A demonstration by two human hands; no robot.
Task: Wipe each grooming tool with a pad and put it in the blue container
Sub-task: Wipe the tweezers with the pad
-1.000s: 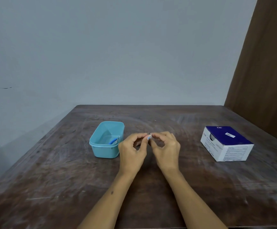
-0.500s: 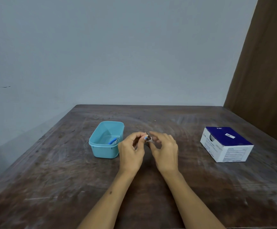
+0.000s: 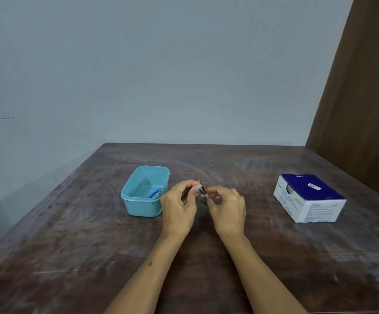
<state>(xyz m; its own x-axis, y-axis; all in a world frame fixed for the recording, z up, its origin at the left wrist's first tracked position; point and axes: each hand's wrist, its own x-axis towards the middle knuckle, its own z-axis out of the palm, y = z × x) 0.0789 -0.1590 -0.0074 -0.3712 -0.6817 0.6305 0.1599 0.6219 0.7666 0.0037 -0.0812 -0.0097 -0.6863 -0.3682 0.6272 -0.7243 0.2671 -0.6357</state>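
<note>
Mid-wipe above the tabletop [image 3: 93, 257]: the left hand [image 3: 178, 208] pinches a small tool [image 3: 201, 189] while the right hand [image 3: 227, 208] pinches a pad [image 3: 205, 196] against it, just right of the container [image 3: 144, 206], which already holds one tool. Next, likely, comes a short drop leftward.

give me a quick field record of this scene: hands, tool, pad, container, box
left hand: pinches a small grooming tool above the table
right hand: pinches a small white pad against the tool
blue container: left of the hands, open, holds one blue-handled tool
box: blue and white, right side of the table, apart from the hands
table: dark worn wood
</note>
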